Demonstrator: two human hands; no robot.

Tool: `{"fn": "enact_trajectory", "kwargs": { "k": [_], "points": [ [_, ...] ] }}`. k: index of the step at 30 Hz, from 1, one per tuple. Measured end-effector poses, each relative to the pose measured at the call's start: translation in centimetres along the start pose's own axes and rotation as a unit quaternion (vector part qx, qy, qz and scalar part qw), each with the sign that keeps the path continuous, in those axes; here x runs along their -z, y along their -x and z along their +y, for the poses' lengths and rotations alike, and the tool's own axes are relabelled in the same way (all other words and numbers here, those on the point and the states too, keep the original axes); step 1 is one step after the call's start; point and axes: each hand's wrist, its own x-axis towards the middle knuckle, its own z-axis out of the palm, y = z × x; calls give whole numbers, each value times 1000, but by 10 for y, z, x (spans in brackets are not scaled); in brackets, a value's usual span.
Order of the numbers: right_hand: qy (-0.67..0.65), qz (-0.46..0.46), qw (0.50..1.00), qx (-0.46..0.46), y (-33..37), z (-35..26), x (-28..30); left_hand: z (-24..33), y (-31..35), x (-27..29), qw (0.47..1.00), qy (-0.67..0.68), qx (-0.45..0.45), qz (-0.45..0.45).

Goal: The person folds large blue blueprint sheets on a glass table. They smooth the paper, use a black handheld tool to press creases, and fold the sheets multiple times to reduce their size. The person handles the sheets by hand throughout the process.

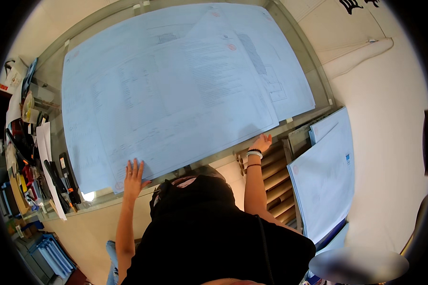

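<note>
The left hand (134, 178) lay with fingers spread on the near edge of the blue sheets (176, 95), which stretched beyond both hands. The right hand (260, 143) was beside that edge; whether it pinched anything, I couldn't tell.

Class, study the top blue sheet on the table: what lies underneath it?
Past the right edge of the top sheet, another blue sheet shows, with line drawings and a hatched block. Whatever the top sheet covers, including how many layers, cannot be seen.
</note>
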Motion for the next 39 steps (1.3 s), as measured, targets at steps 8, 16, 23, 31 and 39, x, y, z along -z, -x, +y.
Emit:
{"fn": "enact_trajectory", "kwargs": {
  "k": [8,16,23,31,39],
  "points": [
    [-26,-27,999,-5,-3,-8,16,-31,-15,18,996,78,7,-46],
    [-83,-134,987,10,17,6,9,-37,-26,46,978,177,75,-76],
    [-84,-138,974,-159,49,-5,-7,-34,-11,25,990,140,-16,19],
    [-62,-84,985,-138,61,-11,-10,-43,-10,15,984,166,63,-8],
    [-51,-280,950,-129,117,-89,-60,-34,8,19,991,113,-59,45]
  ]
}}
